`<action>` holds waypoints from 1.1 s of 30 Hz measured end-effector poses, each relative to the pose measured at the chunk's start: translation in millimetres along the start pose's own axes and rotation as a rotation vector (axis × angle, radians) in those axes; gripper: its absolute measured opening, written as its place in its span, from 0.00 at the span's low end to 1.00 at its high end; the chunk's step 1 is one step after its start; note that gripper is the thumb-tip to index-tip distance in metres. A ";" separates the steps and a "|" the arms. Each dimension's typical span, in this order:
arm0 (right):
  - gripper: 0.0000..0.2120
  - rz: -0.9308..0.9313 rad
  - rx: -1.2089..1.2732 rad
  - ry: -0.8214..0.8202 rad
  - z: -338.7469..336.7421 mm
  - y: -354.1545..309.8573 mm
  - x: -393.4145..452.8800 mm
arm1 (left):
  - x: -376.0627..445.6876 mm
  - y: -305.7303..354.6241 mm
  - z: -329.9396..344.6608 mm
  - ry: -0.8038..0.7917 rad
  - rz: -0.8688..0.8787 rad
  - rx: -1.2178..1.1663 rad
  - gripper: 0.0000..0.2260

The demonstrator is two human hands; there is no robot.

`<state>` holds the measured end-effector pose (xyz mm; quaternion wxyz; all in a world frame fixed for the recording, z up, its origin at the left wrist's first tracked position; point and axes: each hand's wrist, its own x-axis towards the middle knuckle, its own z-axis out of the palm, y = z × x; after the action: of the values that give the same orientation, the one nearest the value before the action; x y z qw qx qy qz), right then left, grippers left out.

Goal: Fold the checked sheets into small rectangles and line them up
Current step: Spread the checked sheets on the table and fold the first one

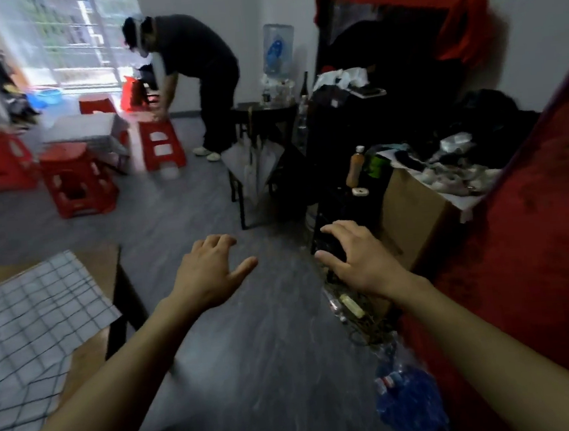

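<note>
Overhead, both hands' grip slack, empty — checked sheet (27, 323) on table (101, 265), grey floor (254, 355).

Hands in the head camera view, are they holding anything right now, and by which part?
Nothing is held. The left hand and right hand hang open above the floor, apart from the checked sheet on the table.

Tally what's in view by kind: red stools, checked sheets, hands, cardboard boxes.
Red stools: 5, for example and
Checked sheets: 2, and
Hands: 2, left hand, right hand
Cardboard boxes: 1
Total: 10
</note>
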<state>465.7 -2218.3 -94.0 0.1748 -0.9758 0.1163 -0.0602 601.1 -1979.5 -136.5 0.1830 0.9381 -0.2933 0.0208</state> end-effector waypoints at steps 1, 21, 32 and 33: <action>0.29 -0.032 0.011 -0.018 7.3 -0.8 21.7 | 8.7 -12.1 0.2 0.006 -0.046 0.010 0.31; 0.27 -0.826 0.193 -0.416 130.7 -162.9 325.2 | 24.7 -150.2 -26.5 0.230 -0.970 0.112 0.29; 0.25 -0.970 0.050 -0.536 221.7 -279.3 378.7 | 36.1 -270.1 11.3 0.287 -1.108 -0.069 0.27; 0.25 -0.997 0.031 -0.533 229.9 -289.0 384.3 | 37.0 -279.9 10.8 0.267 -1.112 -0.047 0.27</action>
<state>932.7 -1974.9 -176.0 0.1631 -0.8916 -0.4076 0.1111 787.1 -1790.4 -233.8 0.2226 0.9363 0.2696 0.0334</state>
